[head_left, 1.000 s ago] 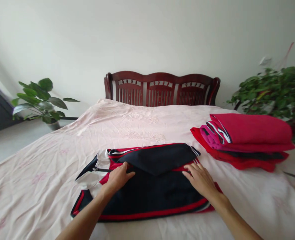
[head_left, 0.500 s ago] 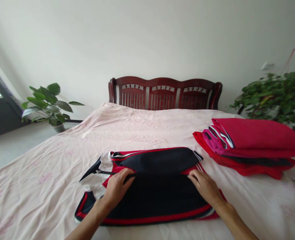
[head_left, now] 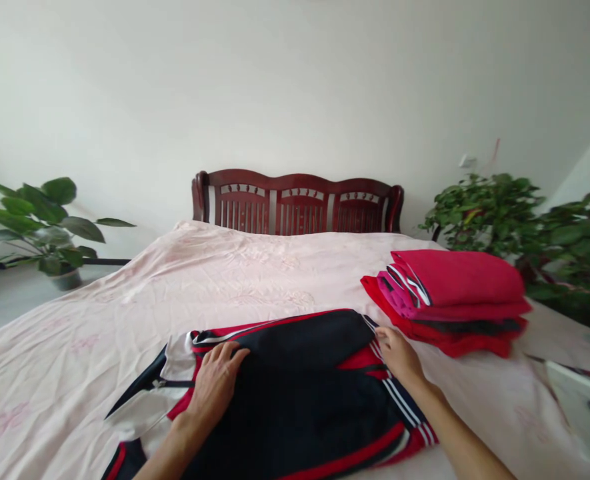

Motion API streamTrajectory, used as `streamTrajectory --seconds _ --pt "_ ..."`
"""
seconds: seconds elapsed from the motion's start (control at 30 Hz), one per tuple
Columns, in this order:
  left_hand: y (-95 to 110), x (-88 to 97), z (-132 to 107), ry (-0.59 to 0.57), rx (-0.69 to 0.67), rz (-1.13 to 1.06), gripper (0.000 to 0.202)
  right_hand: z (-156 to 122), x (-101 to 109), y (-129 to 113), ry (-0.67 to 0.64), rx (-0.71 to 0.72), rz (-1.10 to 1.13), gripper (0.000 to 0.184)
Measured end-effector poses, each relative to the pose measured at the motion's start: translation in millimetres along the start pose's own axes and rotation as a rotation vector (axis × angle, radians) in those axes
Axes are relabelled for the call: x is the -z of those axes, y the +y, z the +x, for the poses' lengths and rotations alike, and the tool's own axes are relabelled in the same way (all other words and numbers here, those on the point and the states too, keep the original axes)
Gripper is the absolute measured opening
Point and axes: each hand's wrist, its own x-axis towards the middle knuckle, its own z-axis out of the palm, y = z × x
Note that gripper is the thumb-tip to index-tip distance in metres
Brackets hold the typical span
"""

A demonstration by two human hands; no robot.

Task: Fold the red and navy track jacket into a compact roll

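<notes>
A dark navy track jacket (head_left: 295,373) with red panels, a white collar area and striped cuffs lies on the bed with its sleeves folded over the front. My left hand (head_left: 217,377) rests on the jacket near the collar end, fingers extended over the cloth. At the opposite end, my right hand (head_left: 397,353) has its fingertips closed on the striped edge by the upper sleeve cuff. Part of the jacket's near side runs under my left forearm and out of the frame.
A stack of folded red and pink clothes (head_left: 465,287) sits on the bed (head_left: 255,280), right of the jacket. Beyond stands a dark wooden headboard (head_left: 299,200). Potted plants (head_left: 59,227) flank the bed. A pale flat object (head_left: 579,407) lies at the right edge.
My view has turned right and moved closer. My right hand has gone from the jacket's middle hem to the upper cuff. The left hand has shifted onto the upper sleeve near the collar.
</notes>
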Motion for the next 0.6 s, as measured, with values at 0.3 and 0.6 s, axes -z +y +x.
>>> streamTrajectory --seconds 0.3,0.6 --pt "-35 6.9 16 -0.101 -0.073 -0.045 0.031 22 -13 4 -0.067 0.25 -0.209 0.051" --pt "-40 13.2 2 -0.154 0.007 -0.236 0.031 17 -17 41 -0.033 0.357 -0.224 0.046"
